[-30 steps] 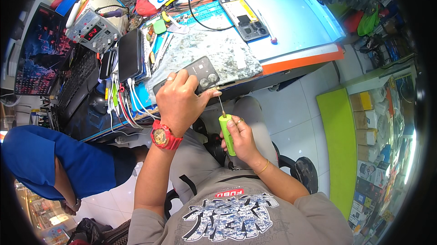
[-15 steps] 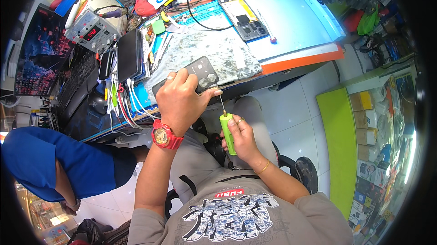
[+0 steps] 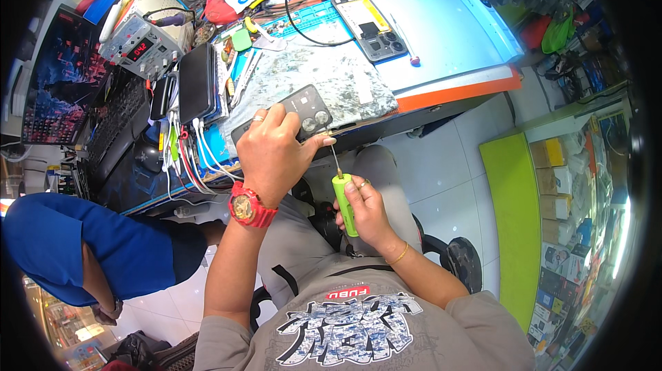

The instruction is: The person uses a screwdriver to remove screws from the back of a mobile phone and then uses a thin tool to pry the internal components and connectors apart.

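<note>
My left hand [image 3: 274,147], with a red watch on its wrist, is closed around a dark smartphone back [image 3: 309,104] with round camera rings. The phone part lies slanted at the front edge of the marbled grey work mat [image 3: 265,88]. Below and to the right, my right hand [image 3: 365,211] grips a lime-green tool [image 3: 343,198] with a thin metal shaft. The shaft points up to the phone part's near edge, beside my left thumb. Whether its tip touches the part or the thumb I cannot tell.
An opened phone [image 3: 372,29] lies at the back of the bench, beside a blue-white mat [image 3: 441,36]. On the left are a power supply [image 3: 141,47], a dark tablet-like device [image 3: 196,85], white cables and a keyboard [image 3: 114,119]. A person in blue [image 3: 103,243] is at the left.
The green tool has shifted very slightly downward with my right hand. My left hand keeps the phone part in the same place.
</note>
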The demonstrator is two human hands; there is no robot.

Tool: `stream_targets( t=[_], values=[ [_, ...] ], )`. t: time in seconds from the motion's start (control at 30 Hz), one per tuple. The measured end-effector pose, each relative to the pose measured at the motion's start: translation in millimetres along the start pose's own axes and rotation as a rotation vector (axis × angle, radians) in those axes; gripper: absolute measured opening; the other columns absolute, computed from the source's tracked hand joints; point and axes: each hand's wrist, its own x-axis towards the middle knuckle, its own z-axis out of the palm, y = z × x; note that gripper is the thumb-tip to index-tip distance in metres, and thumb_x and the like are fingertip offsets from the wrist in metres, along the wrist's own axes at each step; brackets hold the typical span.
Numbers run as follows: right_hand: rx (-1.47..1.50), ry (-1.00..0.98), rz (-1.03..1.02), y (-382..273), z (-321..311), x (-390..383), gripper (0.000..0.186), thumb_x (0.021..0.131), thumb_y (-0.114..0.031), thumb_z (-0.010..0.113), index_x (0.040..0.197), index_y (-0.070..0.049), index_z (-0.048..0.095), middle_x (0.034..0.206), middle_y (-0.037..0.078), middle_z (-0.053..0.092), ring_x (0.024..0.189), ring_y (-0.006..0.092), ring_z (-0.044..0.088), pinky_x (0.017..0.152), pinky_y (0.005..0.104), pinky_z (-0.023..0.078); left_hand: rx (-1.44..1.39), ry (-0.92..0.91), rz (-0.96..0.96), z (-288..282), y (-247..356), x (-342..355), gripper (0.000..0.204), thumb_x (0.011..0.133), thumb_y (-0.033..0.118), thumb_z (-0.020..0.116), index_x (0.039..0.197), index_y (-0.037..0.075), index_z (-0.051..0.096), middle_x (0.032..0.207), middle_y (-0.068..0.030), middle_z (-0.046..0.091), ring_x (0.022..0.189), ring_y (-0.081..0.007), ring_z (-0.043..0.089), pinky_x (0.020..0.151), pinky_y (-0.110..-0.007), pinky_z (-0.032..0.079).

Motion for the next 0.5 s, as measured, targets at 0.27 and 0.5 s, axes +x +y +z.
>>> stream_targets(
  t=[0.27,0.5],
  values=[
    [0.012,-0.003,-0.005,0.1,-1.5,1.0,0.049,0.119,-0.043,0.056,0.141,0.000,0.059,0.093,0.008,0.070,0.067,0.0112,0.068,0.058,0.0274,0.058,0.004,0.003,-0.024,-0.4,3.6,2.1,0.058,0.067,0.052,0.100,0.073,0.006,0.065,0.081,-0.0062,0.061,0.079,-0.0297,0.066,0.062,-0.043,0.053],
    [0.001,0.014,-0.016,-1.5,-0.4,0.4,0.049,0.119,-0.043,0.055,0.143,0.000,0.059,0.093,0.008,0.070,0.067,0.0114,0.068,0.058,0.0276,0.058,0.012,0.006,-0.026,-1.1,5.4,4.0,0.060,0.067,0.053,0.100,0.071,0.006,0.063,0.079,-0.0068,0.060,0.078,-0.0302,0.066,0.061,-0.044,0.052]
  ],
)
